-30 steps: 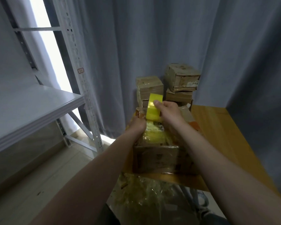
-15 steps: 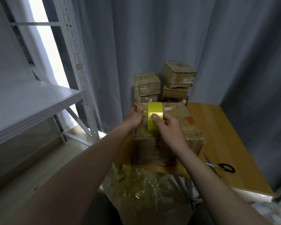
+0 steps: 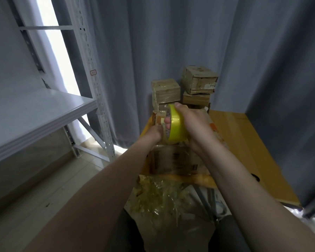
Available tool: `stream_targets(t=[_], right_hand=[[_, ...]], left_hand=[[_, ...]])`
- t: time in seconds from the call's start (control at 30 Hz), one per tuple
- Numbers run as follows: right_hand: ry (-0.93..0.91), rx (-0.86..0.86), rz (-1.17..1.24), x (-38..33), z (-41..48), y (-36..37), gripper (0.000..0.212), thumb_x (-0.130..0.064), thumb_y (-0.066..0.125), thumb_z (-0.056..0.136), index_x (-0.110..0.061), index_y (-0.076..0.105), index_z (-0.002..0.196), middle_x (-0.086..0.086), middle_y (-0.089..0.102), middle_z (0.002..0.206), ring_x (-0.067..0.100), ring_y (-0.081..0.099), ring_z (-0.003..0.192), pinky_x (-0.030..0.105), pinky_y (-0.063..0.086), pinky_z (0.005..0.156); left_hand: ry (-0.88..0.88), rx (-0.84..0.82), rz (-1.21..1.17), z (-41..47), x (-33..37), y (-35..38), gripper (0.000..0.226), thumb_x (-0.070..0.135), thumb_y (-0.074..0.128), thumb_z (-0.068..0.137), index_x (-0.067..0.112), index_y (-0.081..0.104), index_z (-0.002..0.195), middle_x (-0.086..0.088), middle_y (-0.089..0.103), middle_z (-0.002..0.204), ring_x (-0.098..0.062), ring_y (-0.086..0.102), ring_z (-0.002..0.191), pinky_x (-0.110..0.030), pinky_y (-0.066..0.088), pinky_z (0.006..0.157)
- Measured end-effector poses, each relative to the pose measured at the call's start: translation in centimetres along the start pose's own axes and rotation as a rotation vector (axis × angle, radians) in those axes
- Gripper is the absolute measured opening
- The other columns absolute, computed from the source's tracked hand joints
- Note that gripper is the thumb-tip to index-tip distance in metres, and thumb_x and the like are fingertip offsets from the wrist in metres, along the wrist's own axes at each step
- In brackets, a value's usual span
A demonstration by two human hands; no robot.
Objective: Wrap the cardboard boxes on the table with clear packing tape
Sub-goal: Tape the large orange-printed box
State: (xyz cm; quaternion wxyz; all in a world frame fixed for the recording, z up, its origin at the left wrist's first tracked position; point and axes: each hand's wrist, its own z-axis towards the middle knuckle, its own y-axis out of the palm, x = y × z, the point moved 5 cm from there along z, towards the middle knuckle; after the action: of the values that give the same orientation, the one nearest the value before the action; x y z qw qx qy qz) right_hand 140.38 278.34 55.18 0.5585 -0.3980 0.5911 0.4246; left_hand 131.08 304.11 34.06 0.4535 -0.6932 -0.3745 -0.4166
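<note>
So the tape roll (image 3: 177,127) looks yellow-green in this light, with a glossy outer band and a brownish cardboard core. The right hand (image 3: 195,128) is clamped on it: thumb over the top of the band, fingers poking through the core and out the far side. The roll stands on edge, its hole facing sideways toward the left hand (image 3: 153,132) and the band facing up and back at the wearer.

The left hand sits just beside the roll on its open side, fingers curled in at the top left edge of the cardboard box (image 3: 171,160). I honestly can't tell if it's pinching the tape end or just the box edge (too blurry there).

The box is right under both hands, brown and shiny with tape already on it, printed front face toward the wearer. Its long side seems to run away from the hands toward the curtain (image 3: 171,33). It sits at the near left corner of the wooden table (image 3: 244,142).

Past the right hand's knuckles, more taped boxes (image 3: 198,79) are stacked. Below the wrists, crumpled clear plastic (image 3: 162,197) hangs under the table edge. Out beyond the left hand is a white metal shelf (image 3: 44,110).
</note>
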Motion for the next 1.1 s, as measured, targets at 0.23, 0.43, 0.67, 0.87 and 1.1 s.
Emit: stream_targets(t=[0.23,0.43,0.67,0.87,1.1], right_hand=[[0.197,-0.143,0.034,3.8,-5.8,-1.2,0.034,-0.031,0.059,0.105,0.001,0.069,0.107,0.022,0.077,0.087,0.034,0.075,0.073,0.049,0.064,0.077],[0.186,-0.146,-0.048,8.2,-7.6,-0.9,0.036,-0.028,0.052,0.108,0.003,0.069,0.1,0.021,0.077,0.082,0.029,0.074,0.065,0.031,0.059,0.054],[0.23,-0.149,-0.069,11.1,-7.4,-1.3,0.024,-0.028,0.058,0.106,-0.007,0.067,0.098,0.016,0.078,0.082,0.024,0.074,0.07,0.027,0.057,0.06],[-0.107,0.047,-0.552,8.8,-6.2,-4.0,0.03,-0.043,0.067,0.096,-0.024,0.05,0.113,-0.003,0.057,0.107,0.011,0.056,0.097,0.027,0.046,0.075],[-0.226,-0.459,-1.152,4.5,-4.3,0.2,0.064,-0.055,0.013,0.109,-0.024,0.02,0.164,-0.002,0.02,0.171,0.012,0.005,0.158,0.035,-0.005,0.125]], left_hand=[[-0.023,0.102,0.034,-13.3,6.6,-0.1,0.045,0.038,0.032,0.111,0.011,0.066,0.118,-0.015,0.069,0.114,-0.031,0.064,0.105,-0.04,0.051,0.093],[-0.05,0.161,0.074,-14.0,7.1,-0.4,0.053,0.037,0.026,0.112,0.008,0.046,0.152,-0.015,0.051,0.15,-0.033,0.05,0.134,-0.038,0.039,0.108],[-0.062,0.122,0.072,-14.3,6.8,-0.5,0.059,0.046,0.026,0.11,0.011,0.044,0.154,-0.014,0.051,0.151,-0.035,0.049,0.135,-0.045,0.036,0.117],[-0.076,0.07,0.057,-11.8,5.1,-0.8,0.075,0.063,0.027,0.096,0.015,0.05,0.149,-0.014,0.056,0.146,-0.036,0.053,0.133,-0.052,0.039,0.116],[-0.032,0.016,0.128,-15.3,7.2,-0.6,0.057,0.046,0.022,0.112,0.011,0.055,0.141,-0.009,0.062,0.134,-0.027,0.057,0.123,-0.043,0.039,0.114]])
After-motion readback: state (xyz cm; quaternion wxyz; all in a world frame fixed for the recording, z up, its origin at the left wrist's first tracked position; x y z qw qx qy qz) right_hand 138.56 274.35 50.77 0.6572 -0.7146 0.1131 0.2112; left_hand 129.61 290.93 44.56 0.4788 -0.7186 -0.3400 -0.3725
